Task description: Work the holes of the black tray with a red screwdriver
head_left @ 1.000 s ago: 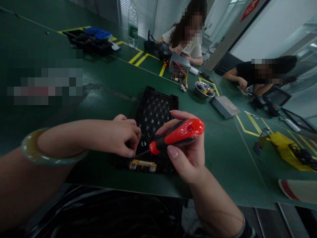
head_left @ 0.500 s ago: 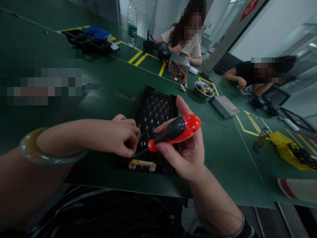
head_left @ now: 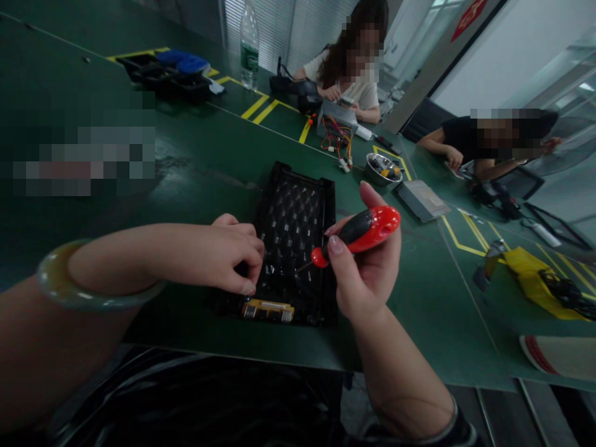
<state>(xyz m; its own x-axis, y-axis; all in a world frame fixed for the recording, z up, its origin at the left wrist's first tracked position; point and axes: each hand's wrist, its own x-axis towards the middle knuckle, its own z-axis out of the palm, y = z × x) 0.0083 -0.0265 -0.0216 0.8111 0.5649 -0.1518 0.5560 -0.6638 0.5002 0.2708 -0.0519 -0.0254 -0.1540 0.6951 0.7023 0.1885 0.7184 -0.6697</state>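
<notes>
A black perforated panel lies on the green table in front of me, with a small yellow connector board at its near edge. My left hand rests on the panel's left side, fingertips pinched together on something I cannot make out. My right hand grips a red and black screwdriver, held above the panel's right edge with its thin shaft pointing down and left, clear of my left fingers.
A metal bowl with small parts, a grey flat box and a wired unit sit farther back. A water bottle and black trays stand far left. Two other people sit at the far side. Yellow bag at right.
My right hand has lifted the screwdriver up and to the right, drawing its tip away from my left fingertips. My left hand has stayed put on the panel.
</notes>
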